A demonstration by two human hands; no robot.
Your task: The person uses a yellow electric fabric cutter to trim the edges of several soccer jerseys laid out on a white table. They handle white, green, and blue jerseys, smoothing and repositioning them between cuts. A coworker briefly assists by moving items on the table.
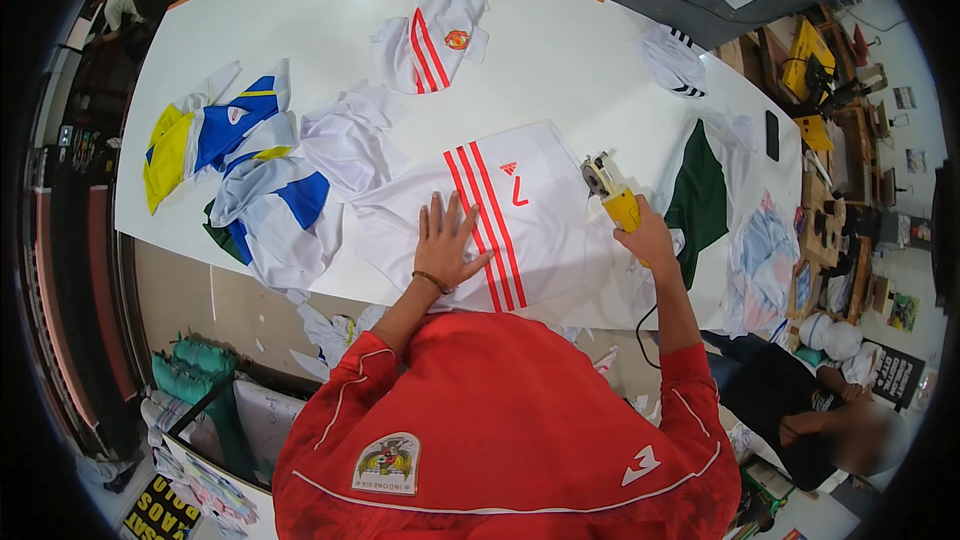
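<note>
A white piece of fabric [550, 165] with red stripes and small red marks is spread on the table in front of me. My left hand [448, 243] lies flat on it with fingers spread, across the left side of the stripes. At the fabric's right edge, my right hand [648, 238] is closed around a yellow handheld electric cloth cutter [620, 208]. The cutter's metal head [598, 174] points away from me, beside the fabric. Its black cord [643, 338] hangs over the near table edge. Whether the blade touches cloth I cannot tell.
The white table [270, 25] carries blue, yellow and white fabric pieces [265, 185] at left, a white striped piece [435, 40] at the far side, a dark green piece [700, 190] at right and a black phone [772, 135]. Another person [790, 405] sits at lower right.
</note>
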